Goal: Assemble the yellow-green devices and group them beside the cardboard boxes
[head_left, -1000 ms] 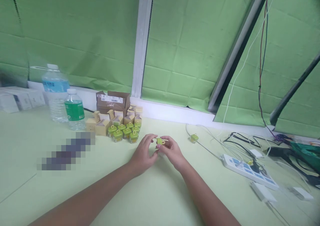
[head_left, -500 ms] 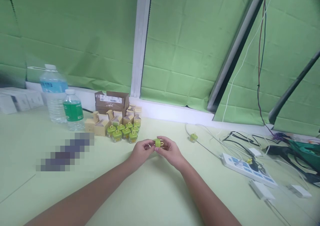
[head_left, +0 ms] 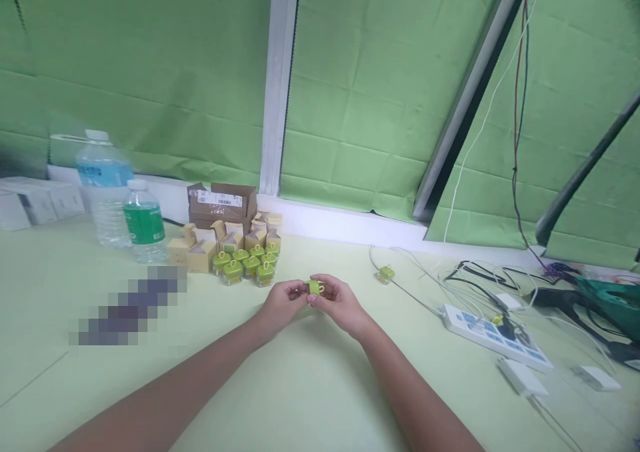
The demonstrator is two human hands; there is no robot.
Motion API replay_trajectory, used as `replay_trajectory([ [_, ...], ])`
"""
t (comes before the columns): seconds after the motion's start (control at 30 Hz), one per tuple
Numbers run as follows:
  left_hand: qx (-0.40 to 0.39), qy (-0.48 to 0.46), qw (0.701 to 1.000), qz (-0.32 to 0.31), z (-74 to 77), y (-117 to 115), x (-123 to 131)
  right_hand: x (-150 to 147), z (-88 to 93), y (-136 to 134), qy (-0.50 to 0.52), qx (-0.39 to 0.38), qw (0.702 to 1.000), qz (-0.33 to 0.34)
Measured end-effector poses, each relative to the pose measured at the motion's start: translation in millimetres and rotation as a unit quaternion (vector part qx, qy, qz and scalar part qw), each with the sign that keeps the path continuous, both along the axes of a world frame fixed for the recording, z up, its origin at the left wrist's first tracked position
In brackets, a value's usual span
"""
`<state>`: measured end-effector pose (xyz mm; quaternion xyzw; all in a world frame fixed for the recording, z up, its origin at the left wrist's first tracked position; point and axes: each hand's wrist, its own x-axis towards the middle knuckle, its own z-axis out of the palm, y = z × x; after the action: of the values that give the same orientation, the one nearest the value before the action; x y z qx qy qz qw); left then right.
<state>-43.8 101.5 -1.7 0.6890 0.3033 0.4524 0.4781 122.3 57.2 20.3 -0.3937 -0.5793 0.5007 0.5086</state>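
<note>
Between the fingertips of my left hand [head_left: 283, 307] and my right hand [head_left: 344, 307] is a small jar with a green lid [head_left: 314, 287]. It is tipped sideways, so the loop on the lid points right. My left fingers pinch it from the left, and my right thumb and fingers close around it from the right. Its clear body is mostly hidden by the fingers. Several matching green-lidded jars [head_left: 233, 272] stand in a cluster to the left of my hands. One more green-lidded jar [head_left: 386, 274] stands on the right, beside a cable.
Open small cardboard boxes [head_left: 202, 257] and a larger brown carton [head_left: 223, 202] sit behind the jars. A large water bottle [head_left: 106, 199] and a green-labelled bottle [head_left: 145, 224] stand left. A power strip [head_left: 495, 337], chargers [head_left: 523, 379] and tangled cables occupy the table's right side.
Both hands keep hold of the jar in nearly the same place. Its lid has turned very slightly between the fingers, and the whole view has shifted a little.
</note>
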Motion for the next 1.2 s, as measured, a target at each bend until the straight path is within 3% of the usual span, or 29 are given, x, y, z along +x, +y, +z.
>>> replay_trajectory([
  [0.13, -0.011, 0.006, 1.000, -0.021, -2.9, 2, -1, 2, 1.3, -1, -0.006, -0.007, 1.000, 0.017],
  [0.3, 0.005, 0.032, 0.999, 0.003, -5.2, 5, -1, 1, 2.9, -3, -0.014, -0.018, 0.999, 0.028],
  [0.5, 0.031, 0.025, 0.999, 0.025, -5.4, 6, 0, 9, 5.5, 1, -0.003, -0.014, 1.000, -0.007],
  [0.6, 0.089, 0.058, 0.991, 0.081, -3.4, 7, -5, 21, 6.9, 4, 0.014, -0.016, 0.998, -0.056],
  [0.7, 0.207, 0.136, 0.963, 0.109, 0.3, 8, -11, 31, 6.1, 8, -0.011, -0.021, 0.994, -0.110],
  [0.8, 0.285, 0.217, 0.927, 0.110, 1.2, 7, -15, 36, -1.3, 13, -0.056, -0.029, 0.986, -0.154],
  [0.9, 0.311, 0.271, 0.905, 0.100, -2.5, 6, -16, 37, -14.5, 21, -0.076, -0.031, 0.980, -0.181],
  [1.2, 0.331, 0.312, 0.888, 0.069, -13.0, 9, -16, 42, -43.0, 36, -0.092, -0.005, 0.973, -0.211],
])
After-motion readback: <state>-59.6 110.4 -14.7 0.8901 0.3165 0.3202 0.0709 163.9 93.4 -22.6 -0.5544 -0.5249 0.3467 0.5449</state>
